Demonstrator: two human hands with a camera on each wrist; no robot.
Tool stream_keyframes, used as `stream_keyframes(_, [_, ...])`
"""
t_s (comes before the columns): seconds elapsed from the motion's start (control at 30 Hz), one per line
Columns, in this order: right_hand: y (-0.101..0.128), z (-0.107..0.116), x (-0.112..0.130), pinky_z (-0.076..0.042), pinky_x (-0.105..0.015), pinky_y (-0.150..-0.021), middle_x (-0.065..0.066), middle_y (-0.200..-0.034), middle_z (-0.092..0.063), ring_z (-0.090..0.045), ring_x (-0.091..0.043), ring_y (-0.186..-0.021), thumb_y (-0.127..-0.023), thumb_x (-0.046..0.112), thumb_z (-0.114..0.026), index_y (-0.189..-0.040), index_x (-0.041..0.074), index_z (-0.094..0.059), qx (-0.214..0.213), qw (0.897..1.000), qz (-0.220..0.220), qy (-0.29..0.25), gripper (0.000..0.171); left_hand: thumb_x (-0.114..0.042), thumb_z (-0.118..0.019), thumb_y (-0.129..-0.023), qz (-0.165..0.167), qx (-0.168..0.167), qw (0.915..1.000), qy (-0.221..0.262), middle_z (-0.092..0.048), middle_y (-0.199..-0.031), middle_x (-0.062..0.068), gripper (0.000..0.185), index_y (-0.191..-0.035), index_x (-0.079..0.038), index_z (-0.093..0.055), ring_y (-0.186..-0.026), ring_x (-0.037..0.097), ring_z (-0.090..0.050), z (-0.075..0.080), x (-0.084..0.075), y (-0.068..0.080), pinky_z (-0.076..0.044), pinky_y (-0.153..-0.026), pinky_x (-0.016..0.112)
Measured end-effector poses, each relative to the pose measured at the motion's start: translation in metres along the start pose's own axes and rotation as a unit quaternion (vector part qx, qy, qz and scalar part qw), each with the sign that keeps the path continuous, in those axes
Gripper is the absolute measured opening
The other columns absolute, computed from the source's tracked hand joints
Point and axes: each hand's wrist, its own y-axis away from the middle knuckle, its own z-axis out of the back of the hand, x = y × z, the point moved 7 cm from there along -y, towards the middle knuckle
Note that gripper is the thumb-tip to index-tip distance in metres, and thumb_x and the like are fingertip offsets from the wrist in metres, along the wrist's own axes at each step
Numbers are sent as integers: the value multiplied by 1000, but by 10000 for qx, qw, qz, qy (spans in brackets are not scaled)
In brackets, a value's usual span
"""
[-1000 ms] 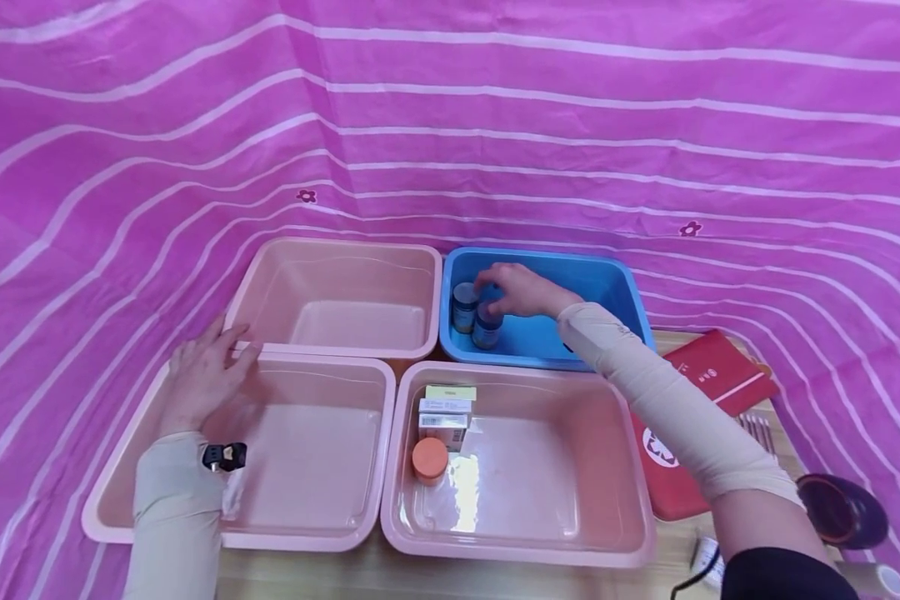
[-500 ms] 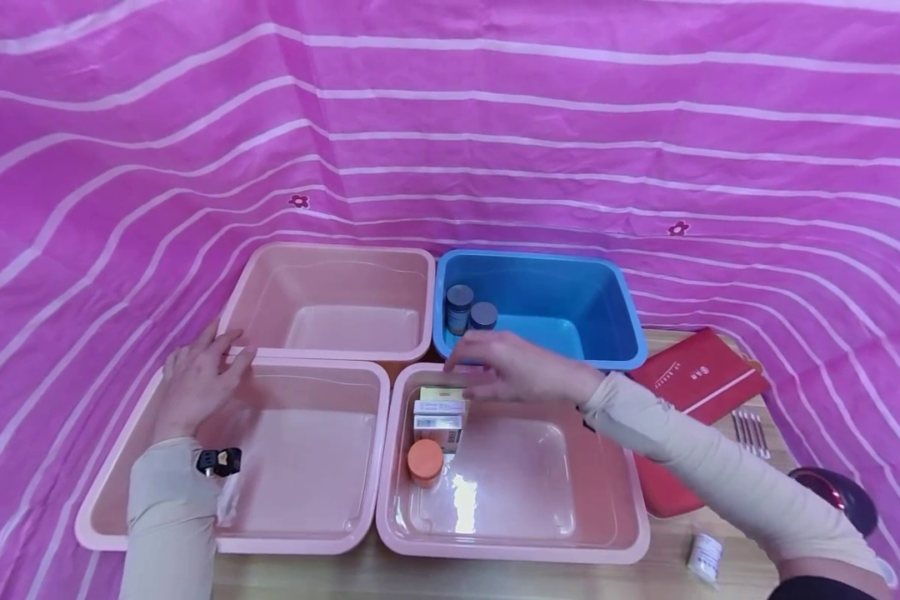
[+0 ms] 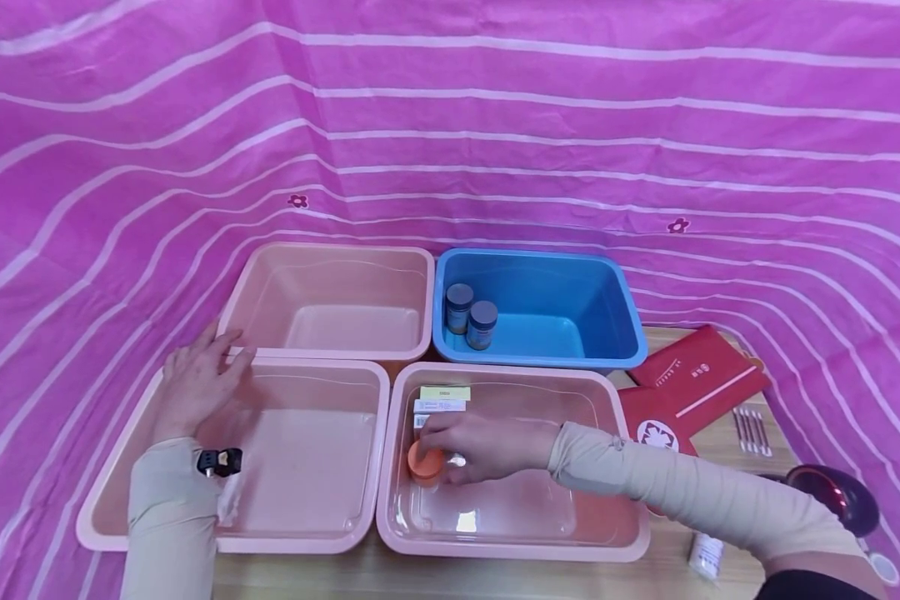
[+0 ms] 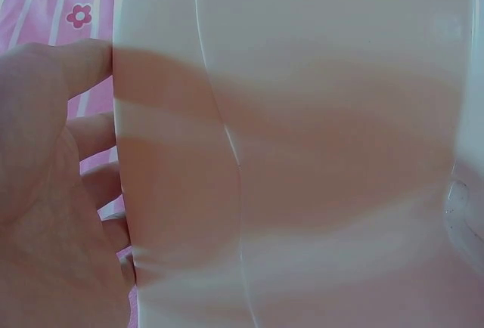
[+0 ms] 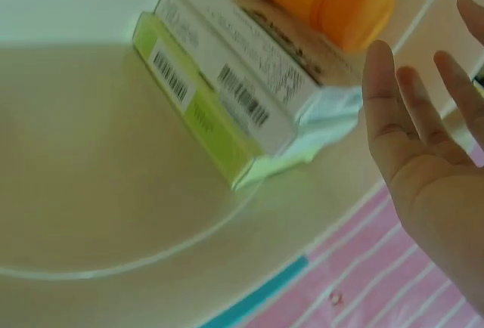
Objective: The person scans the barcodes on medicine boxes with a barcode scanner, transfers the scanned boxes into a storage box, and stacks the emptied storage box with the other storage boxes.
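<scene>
Pink striped cloth (image 3: 495, 125) hangs behind and drapes under four tubs set in a square on a wooden table (image 3: 360, 575). Inside the near right pink tub (image 3: 622, 533), an orange-capped bottle (image 3: 425, 463) stands in the near left part, just beside a row of small boxes (image 3: 441, 406) toward the far wall. The right hand (image 3: 476, 446) reaches over that bottle, fingers at or near its cap. From the head view I cannot tell whether they have closed on it; the right wrist view shows the fingers (image 5: 408, 109) straight and spread, with the bottle and boxes just beyond them, so the hand looks released.

The left hand (image 3: 195, 385) lies flat and relaxed on the far rim of the near left pink tub (image 3: 105, 517), gripping nothing.

Judging the risks: the bottle is narrow and upright, so a sideways brush from those loose fingers could tip it against the boxes or knock them over. The tub floor looks glossy, so a nudged bottle could slide away. The sleeve (image 3: 645, 479) crosses low over the tub and could drag on its rim.

Farther out, a blue tub (image 3: 607, 292) holds two dark-lidded jars (image 3: 471, 317), the far left pink tub (image 3: 330, 275) sits beside it, and red envelopes (image 3: 690, 379) lie to the right.
</scene>
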Motion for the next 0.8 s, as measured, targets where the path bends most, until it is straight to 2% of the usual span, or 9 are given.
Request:
stream_keyframes(0.2, [-11, -10, 5, -50, -22, -103, 1, -134, -62, -57, -11, -119, -88, 23, -83, -134, 19, -66, 11, 9988, 68, 480, 49, -43, -43, -107, -6, 72, 10000, -19, -28, -162, 33, 57, -143, 1, -52, -129, 64, -34, 0, 2, 0, -20, -106, 69])
stream_keyframes(0.3, [-15, -15, 6, -51, -23, -103, 1, -134, -61, -57, -11, -120, -88, 24, -83, -137, 19, -64, -69, 9975, 131, 697, 54, -42, -43, -107, -36, 29, 10000, -13, -29, -161, 33, 57, -143, 2, -52, -127, 63, -36, 0, 2, 0, -21, -104, 68])
stream_keyframes(0.53, [-21, -22, 6, -52, -24, -100, -1, -131, -61, -57, -13, -118, -90, 28, -80, -138, 19, -62, -154, 9925, 158, 1205, 52, -42, -45, -107, -69, -64, 9999, 37, -31, -160, 34, 56, -142, 2, -53, -124, 63, -38, 0, 0, 0, -22, -102, 67])
stream_keyframes(0.8, [-24, -28, 5, -53, -26, -100, 0, -138, -64, -56, -14, -123, -89, 26, -81, -139, 22, -63, 52, 9875, 82, 1572, 53, -42, -45, -107, -56, -110, 9999, 45, -32, -159, 35, 56, -141, 1, -54, -124, 63, -38, 2, 0, 1, -22, -102, 68])
